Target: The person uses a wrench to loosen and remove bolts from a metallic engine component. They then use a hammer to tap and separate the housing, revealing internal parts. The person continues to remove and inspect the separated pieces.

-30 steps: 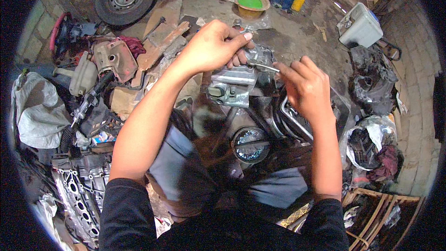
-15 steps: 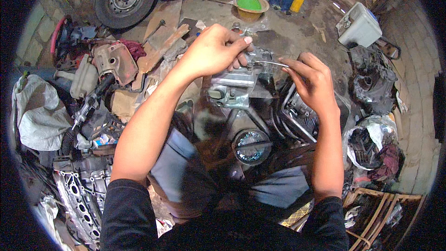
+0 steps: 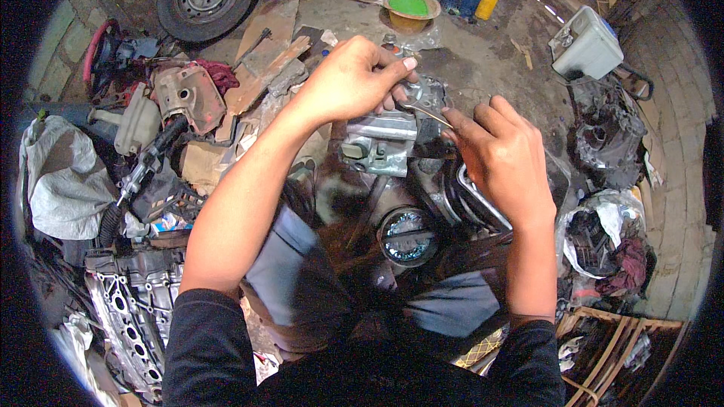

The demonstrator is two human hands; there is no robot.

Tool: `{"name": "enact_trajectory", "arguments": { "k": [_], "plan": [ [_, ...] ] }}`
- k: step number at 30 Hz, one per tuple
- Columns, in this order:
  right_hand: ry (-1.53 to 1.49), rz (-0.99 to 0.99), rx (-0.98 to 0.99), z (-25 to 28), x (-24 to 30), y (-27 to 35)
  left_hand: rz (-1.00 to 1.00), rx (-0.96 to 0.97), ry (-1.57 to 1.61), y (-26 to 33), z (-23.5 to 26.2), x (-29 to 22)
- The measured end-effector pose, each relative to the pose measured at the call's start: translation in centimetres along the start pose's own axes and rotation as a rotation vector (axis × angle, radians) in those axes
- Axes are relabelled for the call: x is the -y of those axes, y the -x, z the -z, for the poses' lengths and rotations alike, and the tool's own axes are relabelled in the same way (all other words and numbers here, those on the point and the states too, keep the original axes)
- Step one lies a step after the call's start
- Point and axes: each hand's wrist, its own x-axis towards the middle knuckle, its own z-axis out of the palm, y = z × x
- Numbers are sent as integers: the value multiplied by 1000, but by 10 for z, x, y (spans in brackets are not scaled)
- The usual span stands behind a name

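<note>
Lower and nearer the person comes the right hand (image 3: 499, 154), and the thin metal rod (image 3: 431, 114) tips with it, its near end now slanting down toward the body; the left hand (image 3: 360, 79) has barely shifted, up over the far side of the silvery metal unit (image 3: 373, 145); right thumb and forefinger are pinched shut on the rod's near end, the other fingers loosely curled; over on the left, thumb and fingers are drawn close together by the rod's far end, though whether they grip anything I cannot tell; that metal unit sits ahead of the person's knees (image 3: 451, 303), just below the left fingers, and the rod's far end meets its upper right area; nearer the body lies a dark round part (image 3: 408, 235) with a bar across its face; farther out, on the floor (image 3: 483, 53), stands a tan bowl (image 3: 411, 21) with green inside; a tyre (image 3: 175, 4) lies beyond, up to the left.
</note>
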Motion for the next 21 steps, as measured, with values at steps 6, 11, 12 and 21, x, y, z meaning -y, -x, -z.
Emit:
{"name": "enact_trajectory", "arguments": {
  "k": [6,11,12,21],
  "plan": [
    [-6,-79,40,6,-3,0,9,3,51,0,-2,2],
    [-67,-65,17,3,-1,-1,24,10,44,0,-1,3],
    [-86,-63,6,2,0,0,30,15,38,0,-1,2],
    [-185,-83,-15,3,-9,-3,10,30,41,-1,-1,1]
  ]
}}
